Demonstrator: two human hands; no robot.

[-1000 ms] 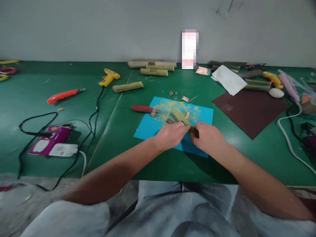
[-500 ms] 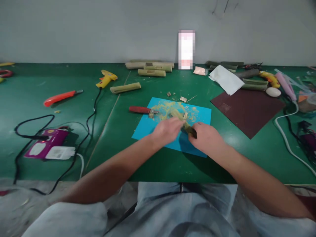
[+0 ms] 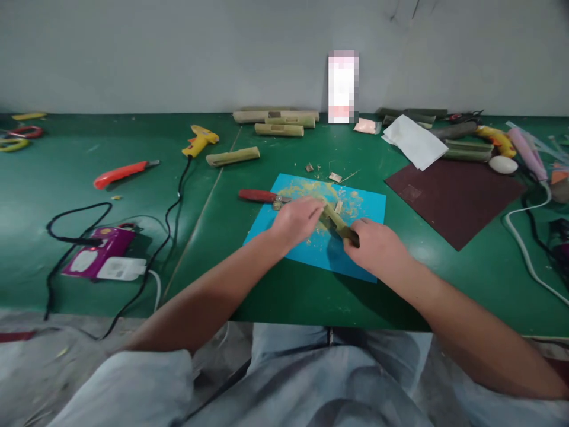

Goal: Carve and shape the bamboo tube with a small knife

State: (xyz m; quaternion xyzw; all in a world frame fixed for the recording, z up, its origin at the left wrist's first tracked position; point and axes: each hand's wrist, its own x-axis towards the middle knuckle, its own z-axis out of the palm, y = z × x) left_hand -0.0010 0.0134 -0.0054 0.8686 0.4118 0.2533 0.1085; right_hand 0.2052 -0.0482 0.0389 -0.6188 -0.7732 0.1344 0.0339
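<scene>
A short bamboo tube (image 3: 336,223) with a notch cut in its side slants over a blue sheet (image 3: 306,258) strewn with yellowish shavings. At its near right end my right hand (image 3: 377,244) is closed round it. My left hand (image 3: 299,220) is closed at the far left end, fingertips on the bamboo; its fingers hide that end. A red-handled knife (image 3: 258,196) lies across the sheet's left edge, its blade partly behind my left hand. Small cut chips (image 3: 335,177) lie just beyond the sheet.
Several bamboo pieces (image 3: 279,130) lie at the back, one (image 3: 233,156) nearer. Left are a yellow glue gun (image 3: 200,141), an orange cutter (image 3: 121,175) and a purple power strip (image 3: 100,252) with cords. Right are a dark brown sheet (image 3: 457,204), white paper (image 3: 415,142) and a pink tool (image 3: 527,154).
My left hand has shifted from the tube's middle toward its far left end, uncovering the notch. My right hand keeps its hold. The whole view has swung slightly left.
</scene>
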